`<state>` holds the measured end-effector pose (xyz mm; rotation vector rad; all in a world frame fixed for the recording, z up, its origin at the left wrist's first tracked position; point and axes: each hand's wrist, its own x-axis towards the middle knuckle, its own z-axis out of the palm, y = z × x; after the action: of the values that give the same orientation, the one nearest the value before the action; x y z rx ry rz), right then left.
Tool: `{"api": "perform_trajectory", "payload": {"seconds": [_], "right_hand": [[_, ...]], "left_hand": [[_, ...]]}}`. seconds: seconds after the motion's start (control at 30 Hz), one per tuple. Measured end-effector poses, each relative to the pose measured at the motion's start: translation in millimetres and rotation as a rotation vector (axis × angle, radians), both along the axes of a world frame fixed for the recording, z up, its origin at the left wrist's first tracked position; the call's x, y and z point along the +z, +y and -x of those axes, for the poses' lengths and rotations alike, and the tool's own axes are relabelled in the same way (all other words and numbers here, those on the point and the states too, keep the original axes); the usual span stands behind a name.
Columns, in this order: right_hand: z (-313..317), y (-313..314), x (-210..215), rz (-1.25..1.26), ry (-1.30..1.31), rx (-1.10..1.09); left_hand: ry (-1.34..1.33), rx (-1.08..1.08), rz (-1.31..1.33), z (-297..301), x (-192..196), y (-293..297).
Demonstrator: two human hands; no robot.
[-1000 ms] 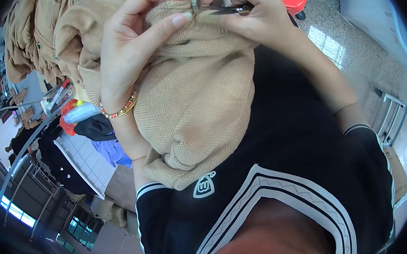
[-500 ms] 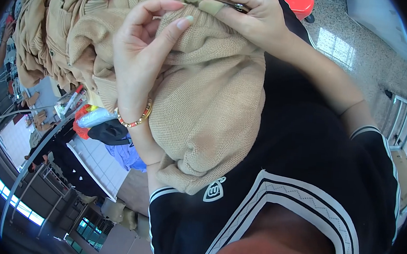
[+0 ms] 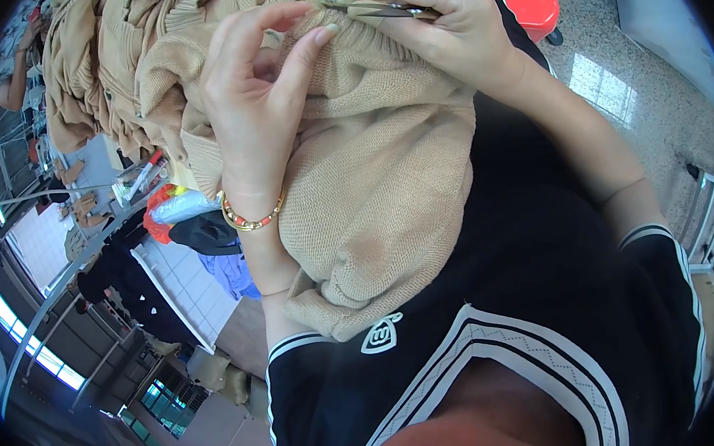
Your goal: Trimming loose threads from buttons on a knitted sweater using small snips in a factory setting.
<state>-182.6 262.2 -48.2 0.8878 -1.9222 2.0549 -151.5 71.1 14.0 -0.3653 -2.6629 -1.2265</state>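
the tan knit sweater (image 3: 377, 182) lies draped over the person's chest and lap, w/ its ribbed edge pulled up near the top of the view, prob so the seam sits close under the eyes. left hand (image 3: 252, 112) rests on the knit, fingers spread and bent, index tip pressing the ribbed edge just beside the tool; it looks like it's pinning and tensioning the fabric rather than gripping it, so no closed hold there. a beaded bracelet (image 3: 247, 216) sits at that wrist.

right hand (image 3: 455, 28) is closed around small metal snips (image 3: 376, 7), thumb and fingers pinched on the handles, blades pointing left toward the left index tip and lying right at the ribbing. whether the blades are parted or closed is too small to tell. held flat and low like that, the tips can reach a loose thread w/o digging into the knit — that's a judgement.

behind, upper left, a big heap of same-colour knitwear (image 3: 126, 41) is stacked. a red plastic thing (image 3: 529, 4) shows at top, and another person's arm (image 3: 13, 82) at far left.
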Motion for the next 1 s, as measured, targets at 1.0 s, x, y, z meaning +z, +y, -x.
{"api": "perform_trajectory", "payload": {"seconds": [1.0], "right_hand": [[-6,14,4,-0.295,-0.17,-0.055]], "left_hand": [[-0.33,-0.067,-0.326,6,-10,-3]]}}
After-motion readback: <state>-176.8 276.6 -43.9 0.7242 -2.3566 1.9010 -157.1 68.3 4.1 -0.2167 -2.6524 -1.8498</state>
